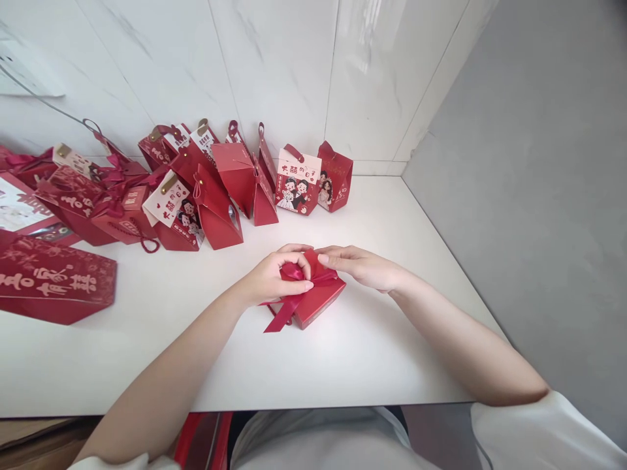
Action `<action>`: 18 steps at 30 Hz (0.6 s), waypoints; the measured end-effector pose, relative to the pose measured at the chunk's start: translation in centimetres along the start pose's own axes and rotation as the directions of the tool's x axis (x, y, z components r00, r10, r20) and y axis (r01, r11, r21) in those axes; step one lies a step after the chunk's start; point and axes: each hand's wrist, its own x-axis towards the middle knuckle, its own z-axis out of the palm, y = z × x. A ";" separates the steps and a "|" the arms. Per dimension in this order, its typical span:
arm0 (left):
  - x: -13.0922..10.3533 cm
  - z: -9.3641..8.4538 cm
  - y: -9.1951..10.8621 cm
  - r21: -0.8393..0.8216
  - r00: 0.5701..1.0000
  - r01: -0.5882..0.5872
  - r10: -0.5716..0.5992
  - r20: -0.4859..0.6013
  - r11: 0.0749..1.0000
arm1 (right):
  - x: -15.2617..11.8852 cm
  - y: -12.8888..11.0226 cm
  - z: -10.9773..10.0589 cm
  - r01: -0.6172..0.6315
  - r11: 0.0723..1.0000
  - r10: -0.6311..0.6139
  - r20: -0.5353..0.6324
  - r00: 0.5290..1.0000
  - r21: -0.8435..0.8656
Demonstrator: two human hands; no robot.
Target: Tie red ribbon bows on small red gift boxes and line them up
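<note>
A small red gift box (321, 301) rests on the white table in front of me, a dark red satin ribbon (284, 314) around its top. One ribbon tail hangs over the near left side, and a bit of dark red cord shows beneath it. My left hand (274, 277) is curled over the box's left side, thumb and index finger closed on the ribbon near its bow. From the right, my right hand (360, 264) holds the box's upper far edge, thumb in front and fingers behind. Its fingertips are partly hidden.
Along the tiled wall (274, 65) stand several red gift boxes, among them a box with a cartoon couple (298, 186) and a dark red box (336, 179). A larger red box (59, 281) lies at the left. A grey panel (529, 163) borders the table's right side.
</note>
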 end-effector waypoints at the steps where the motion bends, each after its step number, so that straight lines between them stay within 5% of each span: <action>1: -0.1 0.0 0.0 0.012 1.000 -0.007 0.007 0.003 1.000 | 0.2 0.2 0.1 0.026 1.000 -0.026 -0.010 1.000 -0.009; 6: 0.1 0.4 -0.2 0.084 0.992 -0.104 0.109 -0.063 0.991 | 1.2 1.4 1.1 0.136 0.990 -0.126 -0.202 0.971 0.038; 11: 0.9 1.3 -0.8 0.141 0.856 -0.153 0.202 -0.476 0.978 | 2.3 2.4 1.7 0.196 0.933 -0.090 -0.331 0.939 0.301; 18: 0.3 -0.7 -0.6 -0.136 0.943 -0.140 0.091 -0.320 0.981 | 3.9 2.0 2.0 0.177 0.914 -0.068 -0.292 0.954 0.365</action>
